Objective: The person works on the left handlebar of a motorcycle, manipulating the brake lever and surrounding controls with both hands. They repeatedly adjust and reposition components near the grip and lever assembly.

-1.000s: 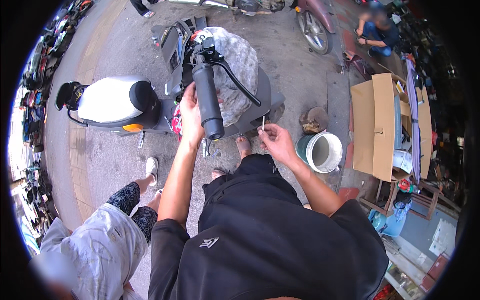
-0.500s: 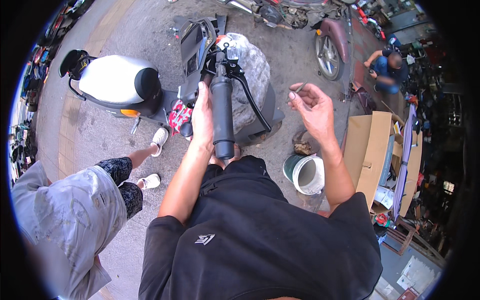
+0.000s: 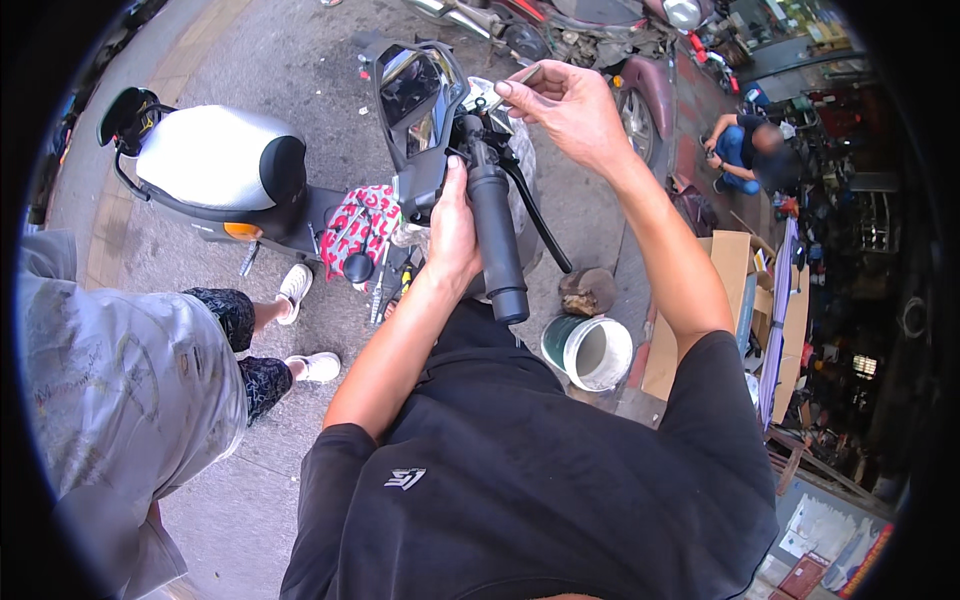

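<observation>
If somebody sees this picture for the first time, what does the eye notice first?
First, the black handlebar grip in the centre, with the left hand resting beside it. Above it, the right hand pinches a small metal part. At the left lies the scooter's white seat.

Left hand (image 3: 452, 232): gripping black rubber handlebar grip (image 3: 497, 240) of scooter.
Right hand (image 3: 568, 108): raised above, pinching small grey metal part (image 3: 524, 76).

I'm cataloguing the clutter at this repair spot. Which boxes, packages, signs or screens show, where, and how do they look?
Cardboard box: right of the white bucket, flattened brown flaps.
Dashboard screen: on the scooter's handlebar housing above the left hand, dark, glossy, angular.
Flat printed packs: lower right corner, white, red and orange; too small to tell more.
</observation>
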A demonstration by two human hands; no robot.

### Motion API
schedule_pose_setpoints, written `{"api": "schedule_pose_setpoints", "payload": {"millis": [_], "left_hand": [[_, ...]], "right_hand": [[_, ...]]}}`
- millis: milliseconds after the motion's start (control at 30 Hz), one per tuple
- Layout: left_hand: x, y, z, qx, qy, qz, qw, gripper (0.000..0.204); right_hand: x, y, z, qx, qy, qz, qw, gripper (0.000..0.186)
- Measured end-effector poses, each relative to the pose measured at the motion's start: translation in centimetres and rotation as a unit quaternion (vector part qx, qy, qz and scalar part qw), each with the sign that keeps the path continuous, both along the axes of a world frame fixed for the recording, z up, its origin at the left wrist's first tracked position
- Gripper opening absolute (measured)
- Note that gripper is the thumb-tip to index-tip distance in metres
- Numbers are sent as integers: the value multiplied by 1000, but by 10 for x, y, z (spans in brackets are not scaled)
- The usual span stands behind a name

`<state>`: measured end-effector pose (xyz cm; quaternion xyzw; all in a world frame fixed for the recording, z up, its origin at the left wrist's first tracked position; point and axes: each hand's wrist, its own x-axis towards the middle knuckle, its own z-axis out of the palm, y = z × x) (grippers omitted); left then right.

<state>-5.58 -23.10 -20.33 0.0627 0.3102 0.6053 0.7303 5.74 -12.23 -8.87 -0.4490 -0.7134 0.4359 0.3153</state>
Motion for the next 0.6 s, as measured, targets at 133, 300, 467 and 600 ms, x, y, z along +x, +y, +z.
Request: {"api": "schedule_pose_setpoints", "payload": {"millis": [133, 300, 467, 600], "left_hand": [[-11, -12, -17, -23, -65, 11, 998, 55], [-6, -15, -17, 25, -223, 15, 974, 62], [-4, -10, -7, 26, -288, -3, 957, 74], [-5, -7, -14, 40, -327, -7, 944, 68]], "right_hand": [[-26, 2, -12, 25, -60, 59, 996, 18], [-31, 11, 0, 13, -176, 203, 963, 21], [-24, 28, -10, 76, -295, 314, 899, 26], [-38, 26, -8, 96, -343, 285, 890, 29]]}}
